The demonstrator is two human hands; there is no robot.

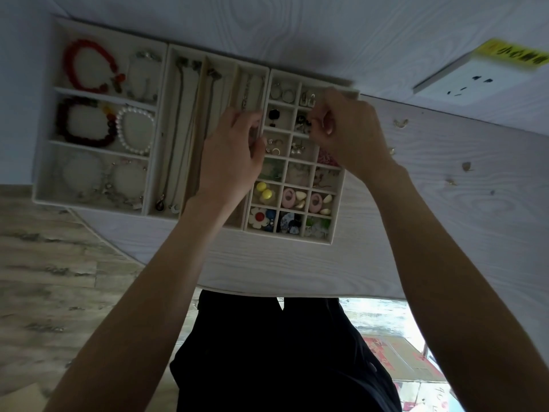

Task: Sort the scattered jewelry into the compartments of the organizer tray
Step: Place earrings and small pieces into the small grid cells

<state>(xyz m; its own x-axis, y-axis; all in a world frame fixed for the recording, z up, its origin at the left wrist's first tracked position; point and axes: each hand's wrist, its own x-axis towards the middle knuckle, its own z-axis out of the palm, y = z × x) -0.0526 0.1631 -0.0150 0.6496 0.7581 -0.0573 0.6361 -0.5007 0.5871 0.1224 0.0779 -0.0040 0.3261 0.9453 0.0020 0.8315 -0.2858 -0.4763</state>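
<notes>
Close by, two bare arms reached out over the pale bench. The left hand rested on the wall between the long slots and the little squares of the organizer tray. Its fingers were curled, but whether that grip held a piece could not be told. The right hand hung over the far squares with its fingers bunched at the tips, as if pinching something tiny. The thing itself was too small to see.

Most of the sorting looked done. The small squares held yellow balls, pink ovals, a white flower with a red middle and rings. The long slots held necklaces. Farther left, the big boxes held a red bracelet, a dark bracelet and a pearl bracelet.

A few little loose pieces lay on the bench to the right, well apart from the tray. They still needed a home. Beyond them was a white wall socket.
</notes>
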